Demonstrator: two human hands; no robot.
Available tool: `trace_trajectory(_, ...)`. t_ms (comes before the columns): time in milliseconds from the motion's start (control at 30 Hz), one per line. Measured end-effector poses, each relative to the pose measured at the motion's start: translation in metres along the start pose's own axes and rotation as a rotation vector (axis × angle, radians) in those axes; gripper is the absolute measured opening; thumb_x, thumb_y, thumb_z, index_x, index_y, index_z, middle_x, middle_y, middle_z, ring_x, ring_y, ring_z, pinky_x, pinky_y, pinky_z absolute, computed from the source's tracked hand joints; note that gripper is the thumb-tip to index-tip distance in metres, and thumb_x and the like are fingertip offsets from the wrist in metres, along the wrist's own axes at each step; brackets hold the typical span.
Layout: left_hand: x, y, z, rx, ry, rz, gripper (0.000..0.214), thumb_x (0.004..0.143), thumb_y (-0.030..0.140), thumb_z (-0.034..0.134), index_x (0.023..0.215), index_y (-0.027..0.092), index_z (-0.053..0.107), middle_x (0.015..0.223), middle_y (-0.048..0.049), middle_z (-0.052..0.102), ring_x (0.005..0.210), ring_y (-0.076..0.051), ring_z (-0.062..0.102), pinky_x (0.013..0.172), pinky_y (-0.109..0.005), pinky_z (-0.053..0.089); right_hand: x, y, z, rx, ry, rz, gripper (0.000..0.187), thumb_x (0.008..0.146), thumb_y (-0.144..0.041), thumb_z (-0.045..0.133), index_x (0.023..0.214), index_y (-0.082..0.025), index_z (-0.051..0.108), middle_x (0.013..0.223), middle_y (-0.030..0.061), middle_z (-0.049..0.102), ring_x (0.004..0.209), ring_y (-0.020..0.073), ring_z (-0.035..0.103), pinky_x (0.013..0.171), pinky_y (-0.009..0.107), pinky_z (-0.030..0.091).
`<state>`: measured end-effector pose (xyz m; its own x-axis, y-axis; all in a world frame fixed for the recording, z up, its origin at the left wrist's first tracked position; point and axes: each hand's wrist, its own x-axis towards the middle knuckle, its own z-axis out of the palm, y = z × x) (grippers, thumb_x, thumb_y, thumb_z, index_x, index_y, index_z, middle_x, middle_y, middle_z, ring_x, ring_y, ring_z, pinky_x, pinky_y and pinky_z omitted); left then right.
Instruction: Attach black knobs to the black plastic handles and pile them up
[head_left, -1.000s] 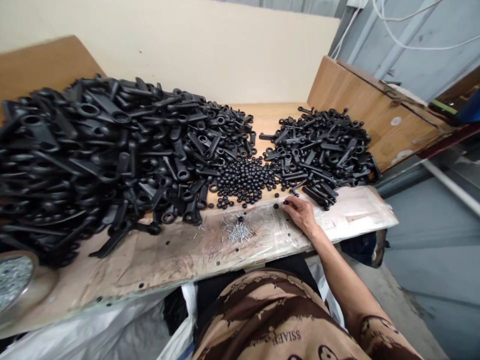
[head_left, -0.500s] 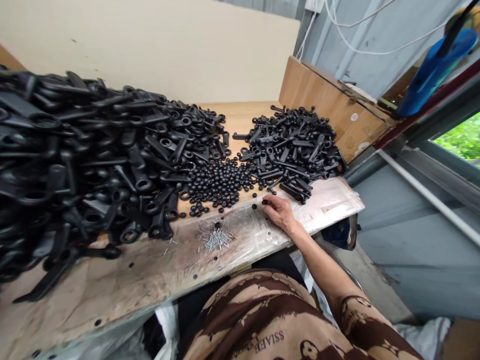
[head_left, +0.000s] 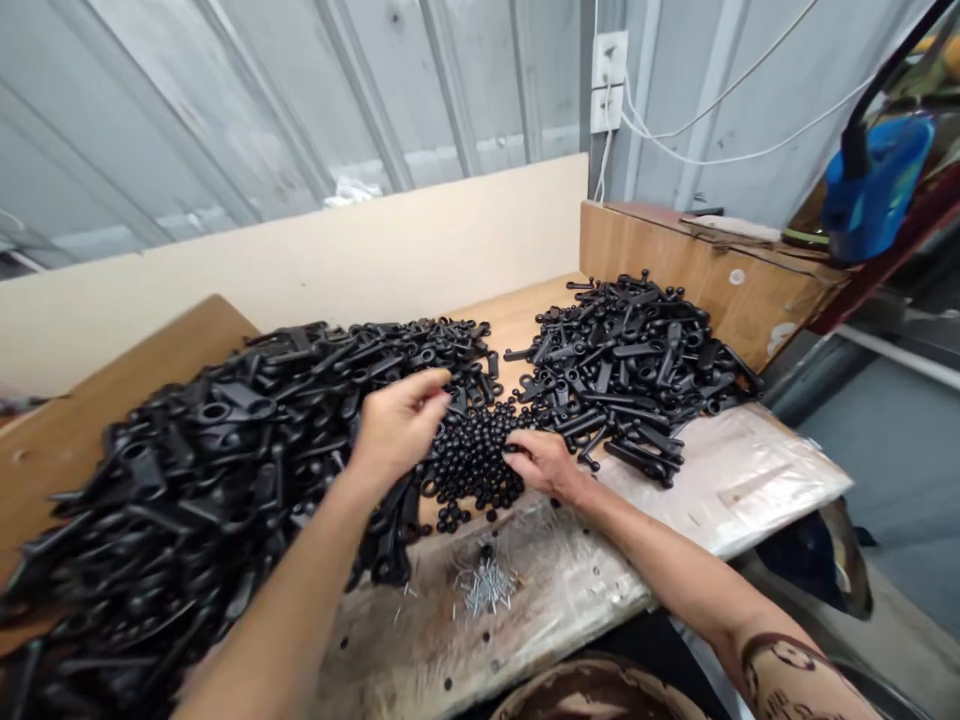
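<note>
My right hand point(head_left: 546, 462) is at the right edge of a heap of small black round beads point(head_left: 476, 455), its thumb and fingers pinched together. What lies between its fingertips is too small to make out. My left hand point(head_left: 401, 425), slightly blurred, hangs over the right end of a big pile of black plastic handles point(head_left: 255, 440). A small gap shows between its thumb and forefinger, and I see nothing held there. In front of the beads, a little heap of thin silvery pins point(head_left: 487, 586) lies on the plastic-covered table edge point(head_left: 405, 650).
To the right is a second pile of black handles point(head_left: 630, 350), beside a wooden side panel point(head_left: 675, 255). A pale board point(head_left: 420, 260) stands along the back. White sockets point(head_left: 609, 80) with cables are on the metal wall, and a blue container point(head_left: 877, 190) is at upper right.
My left hand has come into view over the left pile. My right hand has gone from the plastic-covered edge to the bead heap. The camera view has tilted up.
</note>
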<state>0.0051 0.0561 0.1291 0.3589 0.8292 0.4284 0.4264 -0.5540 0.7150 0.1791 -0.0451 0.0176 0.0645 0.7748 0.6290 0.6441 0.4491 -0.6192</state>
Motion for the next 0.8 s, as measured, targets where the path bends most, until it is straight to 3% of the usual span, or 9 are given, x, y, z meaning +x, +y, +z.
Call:
trace_trajectory(133, 0.035, -0.025, 0.068, 0.628, -0.336, 0.025, 0.03, 0.08, 0.022, 0.047, 0.105, 0.025, 0.063, 0.103, -0.0026, 0.066, 0.098, -0.022, 0.058, 0.086, -0.031, 0.042, -0.013, 0.006, 0.0, -0.085, -0.066, -0.099, 0.011, 0.079, -0.021, 0.048, 0.07, -0.02, 0.054, 0.058, -0.0002, 0.054, 0.056, 0.0135, 0.049, 0.057, 0.024, 0.036)
trace_trajectory(233, 0.062, -0.045, 0.112, 0.767, -0.355, 0.015, 0.035, 0.08, 0.019, 0.04, 0.108, 0.023, 0.061, 0.102, -0.0078, 0.066, 0.099, -0.025, 0.056, 0.082, -0.035, 0.041, -0.018, 0.001, -0.005, -0.121, -0.078, -0.172, 0.015, 0.081, -0.021, 0.044, 0.066, -0.02, 0.048, 0.056, -0.001, 0.05, 0.053, 0.0132, 0.046, 0.053, 0.025, 0.032)
trace_trajectory(333, 0.088, -0.061, 0.142, 0.857, -0.369, 0.026, 0.032, 0.078, 0.017, 0.041, 0.102, 0.02, 0.062, 0.099, -0.0119, 0.065, 0.104, -0.027, 0.051, 0.086, -0.038, 0.035, -0.014, -0.001, -0.011, -0.121, -0.069, -0.186, 0.016, 0.082, -0.02, 0.041, 0.066, -0.02, 0.045, 0.056, -0.0007, 0.049, 0.053, 0.0133, 0.044, 0.052, 0.026, 0.031)
trace_trajectory(600, 0.131, -0.084, 0.185, 0.945, -0.336, -0.097, 0.038, 0.078, 0.018, 0.036, 0.111, 0.008, 0.051, 0.1, -0.0251, 0.061, 0.104, -0.036, 0.046, 0.085, -0.052, 0.022, -0.008, 0.001, -0.018, -0.167, -0.032, -0.133, 0.013, 0.086, -0.022, 0.038, 0.083, -0.02, 0.05, 0.064, 0.0012, 0.056, 0.06, 0.0148, 0.049, 0.057, 0.026, 0.036)
trace_trajectory(800, 0.144, -0.074, 0.189, 0.815, -0.288, -0.229, 0.034, 0.068, 0.022, 0.05, 0.1, 0.012, 0.058, 0.1, -0.0225, 0.062, 0.109, -0.037, 0.044, 0.088, -0.052, 0.023, -0.012, 0.007, -0.008, -0.225, -0.034, -0.157, 0.013, 0.084, -0.022, 0.04, 0.077, -0.02, 0.052, 0.063, 0.0004, 0.055, 0.059, 0.0137, 0.049, 0.056, 0.025, 0.036)
